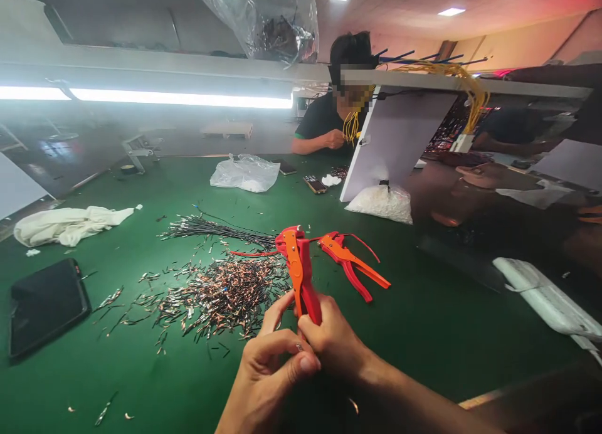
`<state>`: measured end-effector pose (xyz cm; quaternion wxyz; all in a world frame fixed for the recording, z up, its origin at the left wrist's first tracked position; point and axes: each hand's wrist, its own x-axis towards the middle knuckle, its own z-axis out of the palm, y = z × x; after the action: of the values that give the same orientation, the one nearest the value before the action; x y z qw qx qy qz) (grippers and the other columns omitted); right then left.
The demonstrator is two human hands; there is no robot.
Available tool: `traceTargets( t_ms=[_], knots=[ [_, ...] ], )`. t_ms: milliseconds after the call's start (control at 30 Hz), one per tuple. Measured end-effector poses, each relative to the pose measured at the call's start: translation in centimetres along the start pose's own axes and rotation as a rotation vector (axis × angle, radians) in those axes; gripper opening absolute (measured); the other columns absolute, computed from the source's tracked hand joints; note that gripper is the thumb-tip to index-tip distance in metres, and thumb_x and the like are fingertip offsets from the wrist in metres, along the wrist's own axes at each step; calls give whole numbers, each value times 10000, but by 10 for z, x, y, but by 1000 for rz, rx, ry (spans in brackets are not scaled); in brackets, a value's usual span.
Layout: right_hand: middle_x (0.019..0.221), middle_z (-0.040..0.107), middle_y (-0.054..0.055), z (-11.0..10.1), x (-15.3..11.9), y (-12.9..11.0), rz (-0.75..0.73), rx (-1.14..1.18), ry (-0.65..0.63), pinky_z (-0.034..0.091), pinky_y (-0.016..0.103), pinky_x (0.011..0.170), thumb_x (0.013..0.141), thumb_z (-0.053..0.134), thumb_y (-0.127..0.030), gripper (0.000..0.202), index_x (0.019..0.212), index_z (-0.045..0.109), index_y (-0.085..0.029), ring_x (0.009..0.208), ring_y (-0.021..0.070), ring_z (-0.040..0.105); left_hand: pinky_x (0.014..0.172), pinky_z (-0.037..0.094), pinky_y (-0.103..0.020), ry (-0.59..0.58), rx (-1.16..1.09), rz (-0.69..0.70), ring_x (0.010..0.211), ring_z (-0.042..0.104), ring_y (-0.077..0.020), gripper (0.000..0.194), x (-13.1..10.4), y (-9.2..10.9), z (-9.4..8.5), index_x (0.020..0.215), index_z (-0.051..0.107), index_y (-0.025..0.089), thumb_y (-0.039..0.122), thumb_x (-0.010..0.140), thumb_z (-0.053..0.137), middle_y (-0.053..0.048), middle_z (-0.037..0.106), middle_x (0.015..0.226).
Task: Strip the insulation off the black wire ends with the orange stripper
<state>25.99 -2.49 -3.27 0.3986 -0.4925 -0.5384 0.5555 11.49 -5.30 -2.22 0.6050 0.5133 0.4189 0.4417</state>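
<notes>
My right hand (336, 340) is wrapped round the handles of an orange and red wire stripper (295, 252), which stands upright with its jaws away from me. Close against it, my left hand (273, 359) has thumb and fingers drawn together, and a tiny shiny bit shows at the fingertips, too small to name. A second wire stripper (350, 261) lies on the green mat just to the right. Behind the held tool is a bundle of black wires (221, 229). To its left spreads a heap of short wire offcuts (226, 293) with copper and black pieces.
A phone (47, 305) and a white cloth (70, 226) lie at left. Farther back are a clear plastic bag (244, 172) and a tied bag of white bits (382, 203) by an upright panel (395, 139). Across the table, a person (324, 123) handles yellow wires.
</notes>
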Motion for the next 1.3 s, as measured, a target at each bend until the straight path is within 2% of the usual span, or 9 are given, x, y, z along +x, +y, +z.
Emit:
traceTargets(
  t_ms=[267, 367, 467, 567, 667, 833, 933, 1067, 1300],
  knots=[
    [720, 528, -45, -4, 3, -13, 33, 298, -295, 380, 266, 608, 643, 534, -146, 250, 887, 562, -195, 646, 133, 450, 1141, 315, -531, -6, 151, 28, 1421, 360, -379, 303, 5, 0, -14, 658, 784, 243, 517, 782, 743, -70, 485, 1512],
    [659, 506, -41, -7, 3, -15, 76, 422, -411, 414, 277, 646, 635, 555, -161, 200, 829, 597, -182, 655, 145, 492, 1120, 365, -504, 6, 125, 72, 1418, 369, -369, 297, 5, 2, -14, 643, 781, 248, 509, 783, 749, -77, 516, 1480],
    [613, 516, -45, -10, 1, -9, 100, 515, -521, 430, 284, 637, 591, 576, -114, 283, 855, 650, -181, 610, 143, 517, 1031, 467, -434, 162, 81, 128, 1357, 452, -324, 279, 6, 5, -19, 667, 779, 267, 487, 826, 716, -91, 679, 1243],
    [874, 660, 13, -10, -3, 2, 74, 702, -648, 482, 355, 778, 608, 622, -52, 608, 1188, 627, -236, 798, 181, 622, 831, 548, -281, 373, 142, 248, 1077, 636, -221, 165, 6, 11, -27, 750, 783, 285, 401, 847, 717, -42, 728, 993],
    [1116, 657, 80, -4, -6, 12, 31, 830, -718, 493, 416, 862, 631, 666, -37, 761, 1352, 548, -249, 977, 223, 625, 660, 523, -206, 571, 263, 367, 762, 652, -131, 99, 5, 20, -27, 768, 770, 281, 314, 845, 719, 17, 703, 811],
    [1053, 655, 70, 2, -9, 16, 17, 856, -727, 494, 305, 693, 624, 671, -35, 815, 1393, 507, -247, 884, 200, 625, 612, 444, -207, 849, 461, 507, 657, 577, -92, 147, 2, 32, -8, 709, 700, 256, 250, 856, 690, 58, 649, 719],
    [1031, 648, 45, 0, -13, 12, 8, 801, -681, 466, 366, 791, 626, 674, -32, 835, 1399, 485, -285, 924, 209, 624, 655, 435, -245, 951, 578, 522, 641, 544, -109, 214, 3, 37, 0, 664, 637, 241, 271, 873, 668, 56, 612, 677],
    [1035, 621, 40, -3, -16, 8, 33, 711, -615, 377, 442, 917, 712, 727, -143, 660, 1326, 521, -268, 954, 211, 588, 660, 437, -281, 991, 654, 459, 661, 552, -153, 246, 8, 39, 4, 646, 635, 248, 365, 859, 674, 42, 596, 623],
    [940, 596, 23, 5, -14, 14, -15, 626, -496, 387, 379, 824, 782, 753, -412, 533, 1229, 523, -235, 882, 209, 559, 662, 423, -340, 930, 552, 276, 663, 555, -205, 292, 19, 35, 13, 606, 670, 257, 448, 826, 668, 14, 616, 578]
  ],
)
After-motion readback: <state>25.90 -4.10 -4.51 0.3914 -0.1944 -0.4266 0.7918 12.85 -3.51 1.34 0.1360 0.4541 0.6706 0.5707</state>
